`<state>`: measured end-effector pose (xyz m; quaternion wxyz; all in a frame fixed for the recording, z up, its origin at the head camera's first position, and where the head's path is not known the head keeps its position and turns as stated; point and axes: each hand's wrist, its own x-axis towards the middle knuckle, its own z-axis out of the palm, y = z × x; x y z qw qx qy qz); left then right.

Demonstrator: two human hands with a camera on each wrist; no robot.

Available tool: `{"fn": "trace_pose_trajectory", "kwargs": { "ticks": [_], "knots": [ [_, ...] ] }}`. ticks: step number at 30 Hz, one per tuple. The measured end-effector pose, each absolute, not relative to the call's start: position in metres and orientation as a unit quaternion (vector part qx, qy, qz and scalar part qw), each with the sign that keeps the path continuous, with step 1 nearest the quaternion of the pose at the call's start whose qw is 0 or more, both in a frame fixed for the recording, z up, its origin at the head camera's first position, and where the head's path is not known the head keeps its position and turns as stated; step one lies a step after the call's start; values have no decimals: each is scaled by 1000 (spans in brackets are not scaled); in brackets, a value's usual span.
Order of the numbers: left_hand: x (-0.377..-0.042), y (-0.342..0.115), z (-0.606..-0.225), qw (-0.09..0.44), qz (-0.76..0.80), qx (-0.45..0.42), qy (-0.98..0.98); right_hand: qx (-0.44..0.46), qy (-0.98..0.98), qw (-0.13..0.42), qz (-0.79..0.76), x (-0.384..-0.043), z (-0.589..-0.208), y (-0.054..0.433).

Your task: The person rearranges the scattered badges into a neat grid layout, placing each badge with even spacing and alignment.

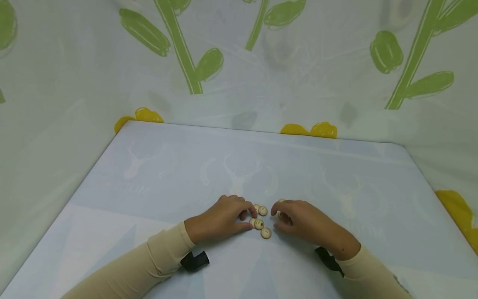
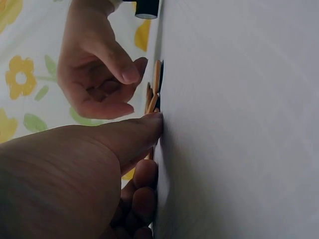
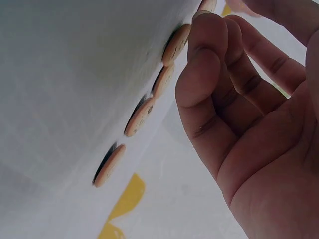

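Mostly, pale discs (image 1: 259, 224) lie between left fingers (image 1: 250, 208) and right fingers (image 1: 278, 206).

Beige long sleeves (image 1: 160, 254), a black device (image 1: 196, 262) at each wrist

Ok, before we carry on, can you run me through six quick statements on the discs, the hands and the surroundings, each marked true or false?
1. Several round discs lie on the table between the left hand and the right hand. True.
2. The discs are all stacked in a single tower. False: they are spread over the table.
3. The left hand is right at the discs. True.
4. The sleeves are beige. True.
5. The right hand rests at the table's far edge. False: it is beside the discs.
6. The backdrop's leaves are red. False: the leaf prints are green.
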<state>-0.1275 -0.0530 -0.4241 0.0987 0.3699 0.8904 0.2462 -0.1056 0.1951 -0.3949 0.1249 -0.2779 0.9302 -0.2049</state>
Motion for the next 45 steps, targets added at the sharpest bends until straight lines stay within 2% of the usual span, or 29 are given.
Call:
{"fn": "trace_pose_trajectory", "kwargs": {
  "ticks": [7,15,21,36,45],
  "knots": [
    [-128,-53,-424,99,248,371,890,-293,933,113,-174,-102,-398,190],
    [-129,-52,-425,108,248,370,889,-299,924,141,-190,-99,-403,184],
    [-129,-52,-424,101,252,369,889,-324,918,120,-196,-97,-405,182],
    [-128,-53,-425,104,250,371,889,-327,913,136,-201,-93,-406,179],
    [-129,-53,-425,101,251,371,888,-335,910,125,-208,-93,-404,179]
  ]
}}
